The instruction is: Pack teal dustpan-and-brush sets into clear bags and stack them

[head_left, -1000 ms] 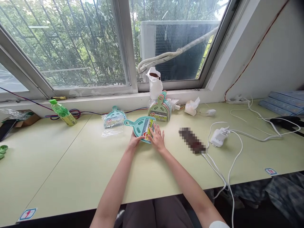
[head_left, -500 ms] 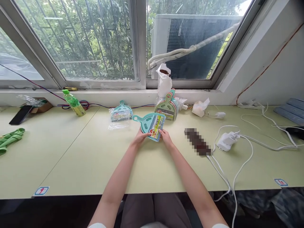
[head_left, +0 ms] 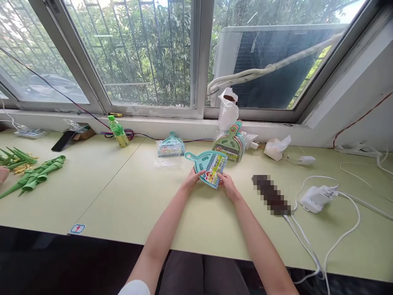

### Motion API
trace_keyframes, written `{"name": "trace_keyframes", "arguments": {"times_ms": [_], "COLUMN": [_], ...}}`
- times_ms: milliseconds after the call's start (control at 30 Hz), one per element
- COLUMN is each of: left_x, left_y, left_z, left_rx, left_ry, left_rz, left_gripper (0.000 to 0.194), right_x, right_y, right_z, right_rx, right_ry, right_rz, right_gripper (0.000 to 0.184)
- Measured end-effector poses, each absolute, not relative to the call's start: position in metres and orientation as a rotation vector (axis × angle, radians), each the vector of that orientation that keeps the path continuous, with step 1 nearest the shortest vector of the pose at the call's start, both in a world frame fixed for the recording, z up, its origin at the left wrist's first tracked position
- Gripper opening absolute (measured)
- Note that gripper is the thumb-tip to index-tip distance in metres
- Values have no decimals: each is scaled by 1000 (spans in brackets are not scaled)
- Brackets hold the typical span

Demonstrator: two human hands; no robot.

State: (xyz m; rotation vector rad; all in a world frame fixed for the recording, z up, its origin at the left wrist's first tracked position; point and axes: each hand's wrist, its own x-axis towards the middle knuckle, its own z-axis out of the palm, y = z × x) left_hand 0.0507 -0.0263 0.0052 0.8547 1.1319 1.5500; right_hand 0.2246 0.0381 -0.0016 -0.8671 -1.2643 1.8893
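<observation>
A small teal dustpan (head_left: 200, 163) with a looped handle and a printed label card across its wide end is held above the table between my two hands. My left hand (head_left: 192, 179) grips its lower left edge, thumb on the front. On the other side, my right hand (head_left: 229, 185) holds the label end near its lower right corner. Beyond them stands a stack of dustpans (head_left: 229, 144) in several colours, a green one in front, with clear plastic around it. To its left lies another teal dustpan (head_left: 172, 147) in clear wrapping.
A green-capped bottle (head_left: 119, 132), a black phone (head_left: 63, 141) and green leaf-like rolls (head_left: 46, 174) are at the left. Another person's hand (head_left: 3, 175) shows at the left edge. White chargers (head_left: 316, 198) with cables and a pixelated dark object (head_left: 272, 196) lie right. A paper-wrapped roll (head_left: 229, 110) stands by the window.
The view has turned left, so everything sits further right and another person's hand now shows at the left edge. Both my hands keep hold of the teal dustpan, in nearly the same pose.
</observation>
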Motion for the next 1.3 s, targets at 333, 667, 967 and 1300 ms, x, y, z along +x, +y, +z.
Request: {"name": "trace_keyframes", "arguments": {"times_ms": [333, 667, 967, 1300], "left_x": [13, 21, 23, 16], "left_y": [-32, -32, -29, -33], "left_z": [7, -2, -2, -4], "left_rx": [975, 1234, 1148, 1116], "left_ry": [2588, 2688, 2872, 2776], "left_rz": [1781, 1112, 1042, 1089], "left_gripper": [35, 25, 25, 10], "right_x": [229, 229, 237, 259], "right_y": [42, 36, 47, 60], "right_z": [-2, 7, 7, 11], "right_rx": [-900, -926, -1140, -1199], "right_ry": [-1205, -1233, -1197, -1185], "right_rz": [1886, 1901, 1789, 1733], "right_gripper": [23, 18, 10, 8]}}
